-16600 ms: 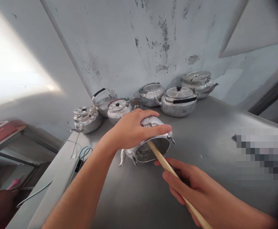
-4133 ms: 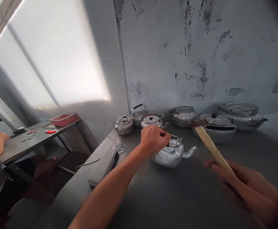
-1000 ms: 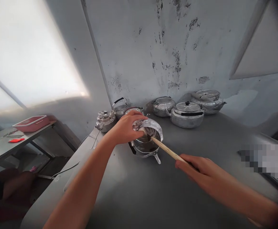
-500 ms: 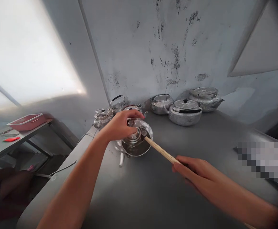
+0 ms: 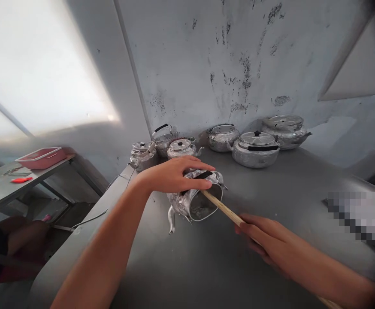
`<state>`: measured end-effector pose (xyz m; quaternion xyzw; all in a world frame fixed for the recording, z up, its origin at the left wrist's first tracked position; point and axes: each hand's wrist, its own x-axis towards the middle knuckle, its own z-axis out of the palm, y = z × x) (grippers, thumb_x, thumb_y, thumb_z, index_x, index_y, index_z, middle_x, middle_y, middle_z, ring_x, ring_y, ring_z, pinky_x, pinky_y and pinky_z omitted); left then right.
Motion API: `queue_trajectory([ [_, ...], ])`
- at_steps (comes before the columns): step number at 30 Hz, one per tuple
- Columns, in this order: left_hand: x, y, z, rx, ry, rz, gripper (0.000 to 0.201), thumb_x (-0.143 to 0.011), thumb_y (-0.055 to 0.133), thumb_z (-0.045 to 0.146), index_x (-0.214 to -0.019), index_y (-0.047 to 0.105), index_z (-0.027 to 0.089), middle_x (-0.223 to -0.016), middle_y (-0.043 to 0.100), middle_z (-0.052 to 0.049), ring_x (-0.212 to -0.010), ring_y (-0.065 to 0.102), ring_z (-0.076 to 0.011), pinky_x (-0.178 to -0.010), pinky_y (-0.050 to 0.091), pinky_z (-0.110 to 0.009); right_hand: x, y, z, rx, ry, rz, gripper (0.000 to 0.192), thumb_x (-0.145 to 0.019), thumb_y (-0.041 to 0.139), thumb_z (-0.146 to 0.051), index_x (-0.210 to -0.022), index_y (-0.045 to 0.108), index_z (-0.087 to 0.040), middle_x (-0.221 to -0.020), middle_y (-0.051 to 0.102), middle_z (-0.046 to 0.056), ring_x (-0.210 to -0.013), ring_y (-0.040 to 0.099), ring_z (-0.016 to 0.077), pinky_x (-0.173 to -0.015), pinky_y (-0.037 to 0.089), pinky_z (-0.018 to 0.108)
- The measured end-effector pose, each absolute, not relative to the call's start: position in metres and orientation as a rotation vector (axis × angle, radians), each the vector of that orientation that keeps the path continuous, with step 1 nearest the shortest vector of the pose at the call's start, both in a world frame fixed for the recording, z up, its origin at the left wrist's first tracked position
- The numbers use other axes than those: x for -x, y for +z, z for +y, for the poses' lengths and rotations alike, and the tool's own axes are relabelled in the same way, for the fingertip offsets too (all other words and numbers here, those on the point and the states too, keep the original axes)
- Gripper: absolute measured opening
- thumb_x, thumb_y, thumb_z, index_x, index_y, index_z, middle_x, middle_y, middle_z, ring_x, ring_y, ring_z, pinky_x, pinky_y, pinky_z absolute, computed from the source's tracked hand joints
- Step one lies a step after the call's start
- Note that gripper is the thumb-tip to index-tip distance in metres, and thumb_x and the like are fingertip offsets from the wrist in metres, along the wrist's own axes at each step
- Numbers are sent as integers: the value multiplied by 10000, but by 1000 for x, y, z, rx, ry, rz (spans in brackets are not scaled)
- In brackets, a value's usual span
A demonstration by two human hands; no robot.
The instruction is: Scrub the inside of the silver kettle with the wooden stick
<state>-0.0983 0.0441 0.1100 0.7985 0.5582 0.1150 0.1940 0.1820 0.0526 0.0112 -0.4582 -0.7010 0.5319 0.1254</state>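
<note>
- Tipping the small kettle [image 5: 192,201] further over is the big change from half a second ago: back then its mouth faced mostly up at the camera, now it lies nearly on its side on the steel table [image 5: 207,266], mouth pointing to the near right and spout hanging down at the near left.
- The left hand [image 5: 174,176] has shifted too. It was pinching the rim from the far left, and now it lies flat across the top of the body, fingers spread and curled over, pressing it down.
- The right hand [image 5: 261,236] is closed round the wooden stick [image 5: 222,209], same as before, with the far end still poked inside the opening. Looks like the tip now reaches a different part of the inner wall, so the person is probably working round the inside bit by bit.
- The other kettles and pots [image 5: 255,148] sit untouched along the far wall, well apart from the hands.
- Over on the far left, the red tray [image 5: 41,156] is on a separate bench.
</note>
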Motion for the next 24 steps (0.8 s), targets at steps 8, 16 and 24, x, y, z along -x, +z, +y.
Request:
queue_trajectory([
  [8,89,105,46,-2253,435,1598,602,-850,747,631,-1356,657,317,-1403,642,-43,-1184,636,-300,-904,512,-360,-174,2,42,1327,1880,-1948,391,-1070,368,-515,-1050,629,-224,-775,472,-49,-543,398,102,-444,419,191],
  [16,85,99,48,-2228,444,1589,660,-883,725,621,-1465,610,330,-1502,612,-38,-1348,575,-341,-1029,488,-385,-169,-7,35,1205,1867,-2018,411,-1116,289,-495,-983,576,-233,-763,477,-68,-522,402,87,-452,435,185],
  [24,76,89,55,-2224,578,1475,637,-911,726,619,-1453,637,296,-1479,628,-61,-1347,586,-306,-1162,432,-408,-168,-2,35,1272,1793,-1959,393,-1101,299,-511,-1000,571,-245,-737,485,-69,-479,393,90,-410,401,191],
])
